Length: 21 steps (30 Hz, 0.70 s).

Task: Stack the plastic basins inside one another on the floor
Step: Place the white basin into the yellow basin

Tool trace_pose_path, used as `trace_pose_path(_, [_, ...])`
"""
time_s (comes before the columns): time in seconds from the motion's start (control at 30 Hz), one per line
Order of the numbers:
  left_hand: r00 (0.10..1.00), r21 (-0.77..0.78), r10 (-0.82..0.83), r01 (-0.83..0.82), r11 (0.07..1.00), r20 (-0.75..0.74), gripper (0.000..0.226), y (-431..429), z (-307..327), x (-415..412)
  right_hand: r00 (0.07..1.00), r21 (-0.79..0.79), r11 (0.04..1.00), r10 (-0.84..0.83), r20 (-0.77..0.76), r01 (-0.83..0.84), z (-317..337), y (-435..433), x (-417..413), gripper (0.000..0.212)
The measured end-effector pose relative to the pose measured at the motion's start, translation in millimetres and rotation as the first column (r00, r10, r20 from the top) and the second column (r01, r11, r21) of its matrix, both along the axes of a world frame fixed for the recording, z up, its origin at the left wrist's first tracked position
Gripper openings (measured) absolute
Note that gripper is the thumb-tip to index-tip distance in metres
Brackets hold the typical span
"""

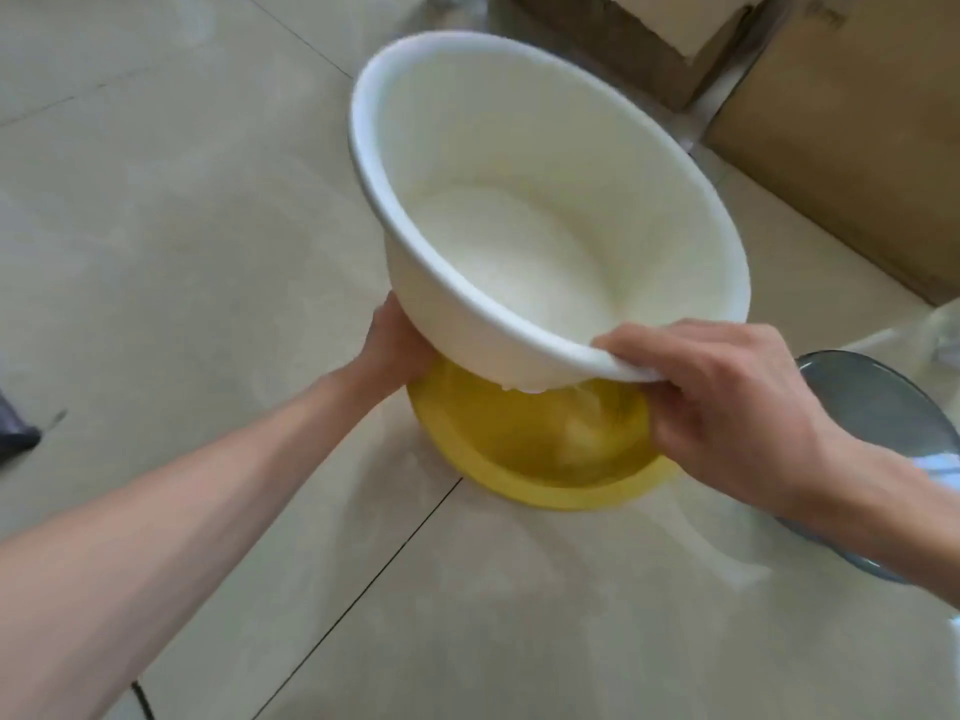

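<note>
White plastic, smooth and slightly glossy, is filling the middle of the view — a wide, deep white basin (545,210) with a rolled rim, tilting so its open mouth is facing the camera. It is being held off the floor, just above a yellow basin (540,449) that is sitting upright on the pale floor tiles (182,200). The lower edge of the white basin is overlapping the yellow one's opening; whether the two are touching is unclear.

Both hands are holding the white basin. The left hand (389,350) is pressing against its outer wall on the lower left, fingers hidden behind the bowl. The right hand (727,407) is gripping the near rim, thumb lying over the inside edge and fingers curling beneath.

To the right, partly hidden by the right forearm, a grey translucent basin (878,402) is resting on the floor, near the yellow one. Behind it all, at the top right, brown cardboard boxes (852,148) are standing against each other. A dark object (15,439) is poking in at the left edge — too little showing to identify.
</note>
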<state>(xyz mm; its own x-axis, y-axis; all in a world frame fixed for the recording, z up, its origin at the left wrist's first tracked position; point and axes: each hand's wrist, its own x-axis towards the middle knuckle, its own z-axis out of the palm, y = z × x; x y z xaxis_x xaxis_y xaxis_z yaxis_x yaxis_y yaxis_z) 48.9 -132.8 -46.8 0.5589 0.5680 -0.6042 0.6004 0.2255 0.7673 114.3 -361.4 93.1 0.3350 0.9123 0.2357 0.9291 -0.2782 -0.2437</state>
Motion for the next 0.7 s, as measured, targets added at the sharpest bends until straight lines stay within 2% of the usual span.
trace_pose_path(0.1, [0.998, -0.104, -0.018, 0.025, 0.994, 0.067, 0.039, 15.5, 6.7, -0.5, 0.999, -0.070, 0.997, 0.026, -0.038, -0.029, -29.3, -32.2, -9.7, 0.038])
trace_pose_path(0.17, [0.996, -0.208, -0.038, 0.054, 0.977, 0.079, 0.030, 28.8, 9.2, 0.9, 1.000, -0.113, 0.993, 0.021, -0.012, -0.022, -52.0, -41.0, -14.7, 0.039])
trace_pose_path(0.23, [0.997, -0.322, 0.038, -0.013, 0.947, 0.071, 0.031, 38.6, 14.5, 0.2, 0.999, -0.241, 0.970, 0.029, -0.033, -0.036, -75.9, -45.9, -18.9, 0.037])
trace_pose_path(0.3, [0.992, -0.337, 0.074, -0.037, 0.941, 0.098, 0.053, 45.0, 15.1, -0.6, 0.990, -0.343, 0.934, 0.060, -0.125, -0.100, -93.5, -46.6, -19.5, 0.025])
trace_pose_path(0.33, [0.990, -0.310, 0.061, -0.018, 0.950, 0.129, 0.063, 46.2, 14.7, 0.2, 0.979, -0.379, 0.916, 0.060, -0.195, -0.132, -100.0, -46.0, -18.3, 0.018])
trace_pose_path(0.4, [0.990, -0.214, -0.029, 0.059, 0.975, 0.141, 0.069, 34.3, 21.5, 3.8, 0.942, -0.499, 0.849, -0.005, -0.336, -0.174, -101.7, -40.3, -14.2, 0.057])
trace_pose_path(0.43, [0.989, -0.112, -0.088, 0.101, 0.989, 0.120, 0.067, 23.5, 24.7, 6.4, 0.915, -0.503, 0.843, -0.032, -0.403, -0.192, -99.2, -37.8, -13.3, 0.069])
trace_pose_path(0.47, [0.986, 0.012, -0.141, 0.140, 0.990, 0.087, 0.063, 13.7, 22.1, 9.7, 0.872, -0.459, 0.869, -0.070, -0.485, -0.186, -96.9, -37.4, -11.6, 0.070])
trace_pose_path(0.5, [0.988, 0.142, -0.141, 0.132, 0.981, 0.055, 0.060, 4.6, 18.9, 12.0, 0.836, -0.364, 0.925, -0.111, -0.538, -0.112, -92.4, -37.1, -9.0, 0.062])
trace_pose_path(0.53, [0.994, 0.252, -0.110, 0.099, 0.962, 0.028, 0.056, -2.2, 14.5, 13.7, 0.844, -0.197, 0.979, -0.144, -0.516, 0.047, -89.9, -39.7, -2.2, 0.050])
trace_pose_path(0.57, [0.997, 0.324, -0.073, 0.064, 0.944, 0.014, 0.052, -8.0, 12.1, 14.0, 0.870, -0.031, 0.969, -0.235, -0.433, 0.246, -88.2, -45.7, 8.9, 0.038])
trace_pose_path(0.6, [0.999, 0.358, -0.044, 0.034, 0.933, 0.021, 0.049, -10.6, 8.4, 13.6, 0.862, 0.079, 0.898, -0.387, -0.329, 0.433, -87.6, -54.0, 22.5, 0.030])
trace_pose_path(0.63, [0.999, 0.371, -0.030, 0.017, 0.928, 0.029, 0.047, -11.4, 5.3, 13.5, 0.790, 0.101, 0.795, -0.563, -0.242, 0.598, -89.7, -64.5, 37.4, 0.031])
trace_pose_path(0.7, [0.998, 0.354, -0.018, -0.003, 0.935, 0.056, 0.047, -10.5, -0.2, 14.9, 0.542, -0.124, 0.549, -0.836, -0.086, 0.826, -98.1, -90.9, 64.3, 0.060])
